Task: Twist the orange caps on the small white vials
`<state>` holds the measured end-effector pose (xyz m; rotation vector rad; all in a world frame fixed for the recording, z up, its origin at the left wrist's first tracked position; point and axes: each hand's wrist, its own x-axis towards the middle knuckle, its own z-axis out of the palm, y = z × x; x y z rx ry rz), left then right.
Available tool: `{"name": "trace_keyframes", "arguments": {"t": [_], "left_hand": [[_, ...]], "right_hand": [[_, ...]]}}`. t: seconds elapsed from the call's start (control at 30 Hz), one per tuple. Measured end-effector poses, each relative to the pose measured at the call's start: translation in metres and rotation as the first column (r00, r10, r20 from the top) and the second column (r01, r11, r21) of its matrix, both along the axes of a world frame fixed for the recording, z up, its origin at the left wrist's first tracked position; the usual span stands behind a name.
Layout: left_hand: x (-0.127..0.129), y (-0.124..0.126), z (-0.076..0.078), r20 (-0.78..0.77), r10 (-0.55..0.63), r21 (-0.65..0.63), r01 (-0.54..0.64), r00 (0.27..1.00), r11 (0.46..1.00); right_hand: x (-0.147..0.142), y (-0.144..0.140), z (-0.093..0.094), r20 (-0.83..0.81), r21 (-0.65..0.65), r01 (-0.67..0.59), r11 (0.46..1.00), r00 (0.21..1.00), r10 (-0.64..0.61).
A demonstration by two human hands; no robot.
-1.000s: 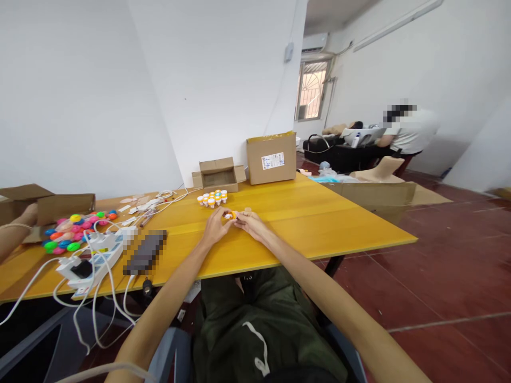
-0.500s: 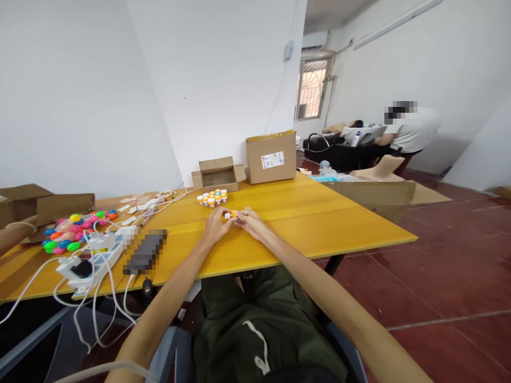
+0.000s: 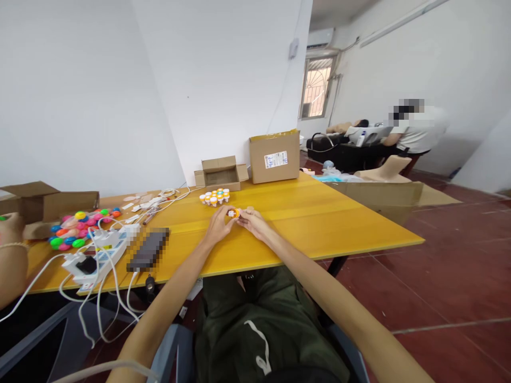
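Observation:
A small orange-and-white round piece [image 3: 233,213] is held between my two hands, above the near middle of the yellow table [image 3: 327,223]. My left hand [image 3: 217,224] pinches it from the left. From the right, the fingers of my right hand [image 3: 254,222] are closed on the same piece. Its face is too small to read clearly, and my fingers hide part of its rim. Just beyond my hands stands a close cluster of similar white-and-orange pieces [image 3: 214,198], one with a bluish top.
Behind the cluster are an open small carton [image 3: 222,176] and a taller closed box [image 3: 274,158]. To my left lie a phone [image 3: 148,250], a power strip [image 3: 107,255] with trailing cables and colourful balls [image 3: 80,227]. Another person's hand [image 3: 11,231] is at far left.
The piece between my fingers has turned, showing more of its orange rim and its face. At far left, the other person's hand has drawn back from the open carton, holding something green.

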<state>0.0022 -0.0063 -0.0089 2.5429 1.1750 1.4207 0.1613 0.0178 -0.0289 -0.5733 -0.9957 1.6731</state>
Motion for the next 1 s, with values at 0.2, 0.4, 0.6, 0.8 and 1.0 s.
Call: {"name": "trace_keyframes", "arguments": {"t": [0.2, 0.4, 0.6, 0.8, 1.0], "left_hand": [[0.0011, 0.0004, 0.0005, 0.017, 0.01, 0.004, -0.01, 1.0, 1.0], [0.0015, 0.0008, -0.0001, 0.033, 0.026, -0.012, -0.025, 0.999, 1.0], [0.003, -0.0023, 0.0022, 0.057, 0.046, -0.051, -0.043, 0.997, 0.998], [0.0036, 0.0008, 0.001, 0.097, 0.037, -0.119, -0.026, 0.995, 0.993], [0.0051, 0.0011, 0.0022, 0.204, -0.018, -0.166, 0.053, 0.979, 0.985]], "right_hand": [[-0.0002, 0.0036, -0.0034, 0.016, 0.002, -0.005, 1.0, 1.0, 0.005], [0.0006, 0.0032, -0.0031, 0.011, 0.013, -0.01, 1.0, 1.0, 0.01], [-0.0011, 0.0005, -0.0005, 0.026, 0.001, 0.01, 1.0, 1.0, -0.01], [-0.001, -0.0006, 0.0011, 0.062, 0.013, 0.003, 1.0, 0.998, -0.004], [-0.0037, -0.0013, 0.0015, 0.186, 0.132, 0.005, 0.991, 0.982, -0.03]]}}
